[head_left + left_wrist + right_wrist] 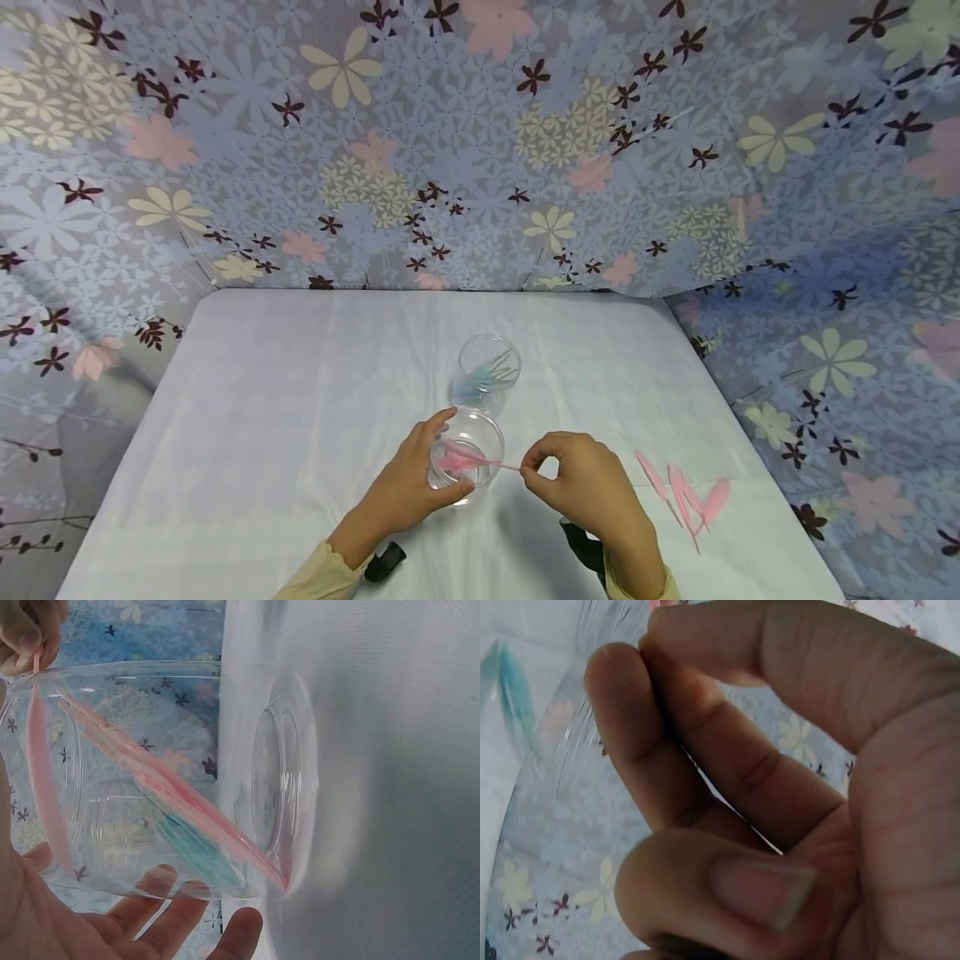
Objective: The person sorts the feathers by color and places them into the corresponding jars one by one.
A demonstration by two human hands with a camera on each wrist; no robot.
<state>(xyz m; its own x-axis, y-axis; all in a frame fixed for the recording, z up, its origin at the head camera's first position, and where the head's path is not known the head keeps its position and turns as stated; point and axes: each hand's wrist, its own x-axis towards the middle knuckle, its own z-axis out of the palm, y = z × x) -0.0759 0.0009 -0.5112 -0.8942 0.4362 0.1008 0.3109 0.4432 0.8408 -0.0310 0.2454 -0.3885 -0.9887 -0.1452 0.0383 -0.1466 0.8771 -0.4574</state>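
Observation:
My left hand [405, 487] curves round the side of a clear jar [289, 787], thumb on the near side and fingers on the far side. Leaning inside the jar are pink feathers [176, 791]. At the jar's right, my right hand [592, 483] pinches a pink feather [45, 765] by its quill tip between thumb and fingertips. The vane of that feather lies across the jar's mouth in the left wrist view. In the right wrist view, fingertips [619, 667] meet, and the pinched feather is mostly hidden.
Behind the first jar stands a second clear jar [490, 337] with blue feathers [487, 375] in it. Several pink feathers [686, 496] lie on the white-covered table [300, 400] right of my right hand. A flowered cloth [450, 150] hangs behind the table.

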